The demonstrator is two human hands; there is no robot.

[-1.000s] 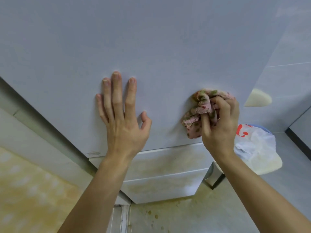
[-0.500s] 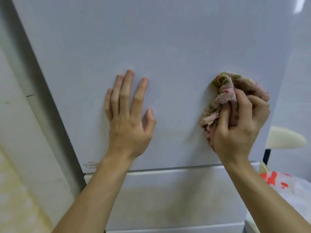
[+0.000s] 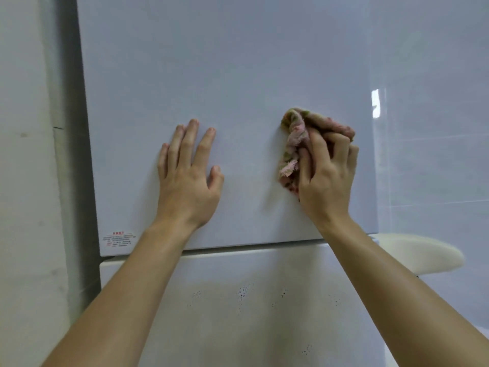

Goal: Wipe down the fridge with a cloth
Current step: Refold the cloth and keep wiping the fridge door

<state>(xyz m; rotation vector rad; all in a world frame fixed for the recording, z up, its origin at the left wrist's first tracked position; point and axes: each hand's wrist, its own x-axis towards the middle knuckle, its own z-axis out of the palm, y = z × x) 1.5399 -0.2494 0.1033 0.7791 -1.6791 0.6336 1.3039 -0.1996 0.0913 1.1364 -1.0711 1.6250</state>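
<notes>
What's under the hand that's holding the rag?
A bunched pink and green cloth sits under the right hand, pressed on the fridge door. The door patch beneath is hidden.

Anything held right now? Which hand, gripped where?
Right hand holds the bunched cloth, fingers closed over its right part, pressing it to the upper fridge door. Left hand holds nothing; it lies flat on the door.

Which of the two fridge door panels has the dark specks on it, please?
The lower door panel, beneath the seam, has the dark specks. The upper door panel, where the right hand presses the cloth, looks clean.
</notes>
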